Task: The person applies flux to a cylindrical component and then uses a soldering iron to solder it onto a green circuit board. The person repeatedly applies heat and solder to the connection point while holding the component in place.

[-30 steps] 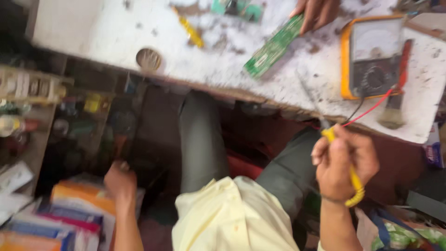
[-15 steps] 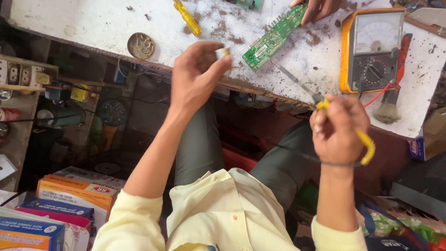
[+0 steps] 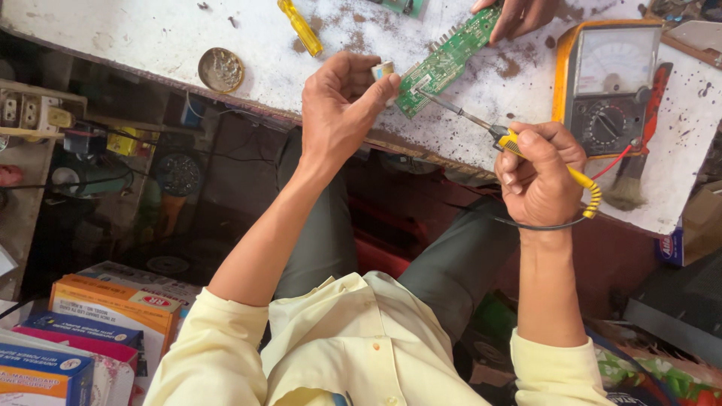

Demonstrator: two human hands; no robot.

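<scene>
Solder work fills the upper middle of the view. The right hand [image 3: 540, 177] has its grip wrapped tight around the yellow handle of a soldering iron [image 3: 519, 143], whose metal tip points toward ten o'clock and meets the near end of a green circuit board [image 3: 449, 59]. The board lies tilted on the stained white worktop [image 3: 135, 34], its far end running off toward one o'clock, where another person's hand [image 3: 519, 13] presses on it from the top edge. The left hand [image 3: 342, 109] sits at nine o'clock of the iron's tip, its grip narrowed on a small pale piece [image 3: 382, 71] pinched between thumb and forefinger, just beside the board's near corner; what the piece is cannot be told.

At three o'clock of the board stands an orange-cased analogue meter [image 3: 609, 79], with a red-handled brush [image 3: 635, 169] lying along its right side. At ten o'clock of the left hand lies a yellow-handled screwdriver [image 3: 301, 26], and further toward nine o'clock a round brass-coloured tin [image 3: 221, 69] rests near the worktop's front edge. Stacked cardboard boxes [image 3: 113, 308] lie on the floor at seven o'clock.
</scene>
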